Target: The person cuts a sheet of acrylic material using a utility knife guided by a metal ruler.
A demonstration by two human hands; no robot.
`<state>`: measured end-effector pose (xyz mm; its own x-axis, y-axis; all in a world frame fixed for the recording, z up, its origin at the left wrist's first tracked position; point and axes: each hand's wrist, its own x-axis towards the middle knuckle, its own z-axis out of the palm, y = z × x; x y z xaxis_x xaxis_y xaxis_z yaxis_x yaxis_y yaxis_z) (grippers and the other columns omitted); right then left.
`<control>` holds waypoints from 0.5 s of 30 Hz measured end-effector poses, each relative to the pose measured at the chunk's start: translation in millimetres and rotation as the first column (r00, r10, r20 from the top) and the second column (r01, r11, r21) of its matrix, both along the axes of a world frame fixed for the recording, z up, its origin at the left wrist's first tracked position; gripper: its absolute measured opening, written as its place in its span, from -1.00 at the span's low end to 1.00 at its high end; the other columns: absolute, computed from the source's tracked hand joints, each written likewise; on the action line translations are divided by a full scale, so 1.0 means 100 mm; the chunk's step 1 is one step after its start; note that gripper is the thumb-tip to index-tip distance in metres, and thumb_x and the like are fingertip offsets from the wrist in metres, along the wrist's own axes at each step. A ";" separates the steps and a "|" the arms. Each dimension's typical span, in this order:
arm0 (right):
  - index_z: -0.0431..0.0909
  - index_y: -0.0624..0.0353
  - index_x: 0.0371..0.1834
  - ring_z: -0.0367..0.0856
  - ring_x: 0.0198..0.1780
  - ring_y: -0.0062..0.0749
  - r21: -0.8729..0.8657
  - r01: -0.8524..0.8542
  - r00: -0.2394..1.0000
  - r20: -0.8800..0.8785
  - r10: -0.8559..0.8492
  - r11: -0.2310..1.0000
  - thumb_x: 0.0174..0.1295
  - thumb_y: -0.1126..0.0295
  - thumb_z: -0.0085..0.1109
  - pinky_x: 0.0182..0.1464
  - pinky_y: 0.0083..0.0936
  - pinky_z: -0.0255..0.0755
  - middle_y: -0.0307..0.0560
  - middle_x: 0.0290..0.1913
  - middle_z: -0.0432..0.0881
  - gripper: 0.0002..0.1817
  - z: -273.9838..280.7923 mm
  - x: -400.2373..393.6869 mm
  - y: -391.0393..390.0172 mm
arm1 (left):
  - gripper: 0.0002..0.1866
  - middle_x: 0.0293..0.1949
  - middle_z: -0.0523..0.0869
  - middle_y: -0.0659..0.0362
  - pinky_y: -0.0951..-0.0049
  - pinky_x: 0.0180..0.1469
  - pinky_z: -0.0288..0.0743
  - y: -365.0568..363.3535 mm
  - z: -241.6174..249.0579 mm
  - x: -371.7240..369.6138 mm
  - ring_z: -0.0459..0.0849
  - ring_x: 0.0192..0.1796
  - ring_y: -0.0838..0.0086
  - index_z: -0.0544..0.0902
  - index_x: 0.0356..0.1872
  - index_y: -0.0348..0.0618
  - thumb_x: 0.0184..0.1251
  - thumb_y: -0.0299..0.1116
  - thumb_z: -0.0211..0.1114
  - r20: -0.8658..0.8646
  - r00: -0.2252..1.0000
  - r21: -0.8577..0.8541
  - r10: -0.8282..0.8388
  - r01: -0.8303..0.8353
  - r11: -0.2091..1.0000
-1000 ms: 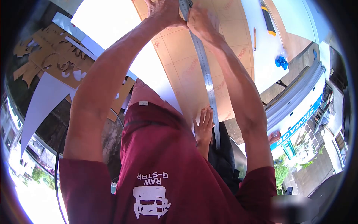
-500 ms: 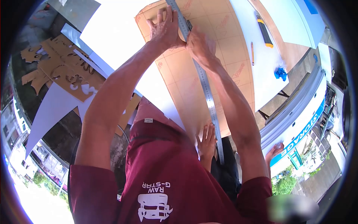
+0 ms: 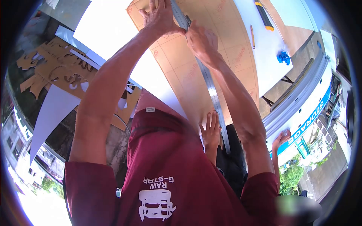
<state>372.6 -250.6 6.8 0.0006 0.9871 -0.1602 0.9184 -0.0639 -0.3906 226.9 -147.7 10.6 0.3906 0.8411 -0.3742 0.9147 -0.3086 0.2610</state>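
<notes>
- Now, the metal ruler (image 3: 212, 88) lies on the brown sheet (image 3: 177, 75), running near to far, its far end leaning left.
- Left hand (image 3: 160, 20) spreads flat along the ruler's left side, fingers apart, gripping nothing, thumb reaching the metal.
- Right hand (image 3: 202, 40), just across at the ruler's right edge, curls tightly around a dark tool (image 3: 188, 19), mostly hidden.
- At the near end, a co-worker's hand (image 3: 211, 130) sits just left of the ruler, which overhangs the sheet's near edge.
- Rightward, the sheet stretches past the fist towards a pencil (image 3: 252, 37).
</notes>
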 end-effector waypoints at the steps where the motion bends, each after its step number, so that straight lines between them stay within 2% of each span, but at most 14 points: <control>1: 0.50 0.30 -0.14 0.76 -0.36 0.20 0.017 -0.004 1.000 0.001 0.004 1.000 0.41 0.38 0.13 -0.33 0.03 0.60 0.21 -0.45 0.72 -0.83 -0.01 0.02 -0.10 | 0.68 0.66 -0.20 -0.30 -0.68 0.50 -0.08 0.01 -0.04 -0.01 -0.22 0.67 -0.33 -0.13 0.65 -0.34 -0.42 0.30 0.79 0.006 1.000 0.003 -0.006 0.006 1.000; 2: 0.49 0.29 -0.14 0.76 -0.37 0.20 0.037 -0.008 1.000 0.001 0.008 0.999 0.42 0.38 0.13 -0.33 0.03 0.61 0.20 -0.46 0.72 -0.83 -0.02 0.03 -0.18 | 0.69 0.66 -0.22 -0.31 -0.68 0.50 -0.09 0.03 -0.09 -0.03 -0.25 0.68 -0.34 -0.13 0.65 -0.35 -0.43 0.32 0.79 0.011 1.000 0.008 -0.011 0.011 1.000; 5: 0.46 0.29 -0.22 0.80 -0.35 0.12 -0.094 0.007 1.000 0.010 -0.006 0.996 0.34 0.47 0.18 -0.31 -0.03 0.63 0.29 -0.37 0.75 -0.88 0.13 0.06 -0.42 | 0.69 0.66 -0.23 -0.32 -0.64 0.53 -0.12 0.02 0.00 -0.01 -0.27 0.68 -0.34 -0.12 0.65 -0.36 -0.43 0.36 0.77 -0.006 1.000 -0.003 -0.024 0.024 1.000; 8: 0.40 0.24 -0.25 0.80 -0.40 0.09 -0.092 0.030 0.999 0.043 -0.026 0.995 0.30 0.48 0.21 -0.35 -0.07 0.64 0.24 -0.42 0.74 -0.85 0.12 0.10 -0.70 | 0.69 0.66 -0.21 -0.33 -0.61 0.53 -0.08 0.05 -0.02 0.01 -0.24 0.68 -0.33 -0.12 0.65 -0.36 -0.42 0.36 0.76 -0.063 0.997 -0.003 -0.033 0.033 0.999; 11: 0.38 0.19 -0.23 0.74 -0.48 0.11 -0.128 0.055 0.998 0.037 -0.050 0.990 0.55 0.30 0.02 -0.43 -0.01 0.57 0.11 -0.57 0.68 -0.78 0.08 0.17 -1.00 | 0.69 0.67 -0.21 -0.31 -0.61 0.53 -0.07 0.06 -0.03 0.02 -0.24 0.68 -0.32 -0.12 0.65 -0.37 -0.42 0.36 0.76 -0.078 0.996 -0.003 -0.037 0.037 0.999; 14: 0.35 0.15 -0.27 0.71 -0.55 0.07 -0.107 0.061 0.997 0.043 -0.057 0.992 0.56 0.28 0.01 -0.51 -0.05 0.54 0.06 -0.59 0.67 -0.76 0.05 0.22 -1.28 | 0.68 0.67 -0.20 -0.28 -0.65 0.50 -0.04 0.08 0.01 0.04 -0.23 0.68 -0.29 -0.10 0.65 -0.36 -0.43 0.34 0.77 -0.096 0.995 0.014 -0.037 0.038 0.999; 15: 0.35 0.16 -0.27 0.71 -0.55 0.05 -0.064 0.051 0.998 0.052 -0.047 0.997 0.47 0.33 0.07 -0.51 -0.08 0.54 0.05 -0.60 0.66 -0.81 0.05 0.23 -1.34 | 0.68 0.67 -0.19 -0.27 -0.66 0.50 -0.02 0.07 0.02 0.04 -0.22 0.68 -0.29 -0.10 0.65 -0.36 -0.43 0.34 0.77 -0.096 0.995 0.015 -0.039 0.040 0.999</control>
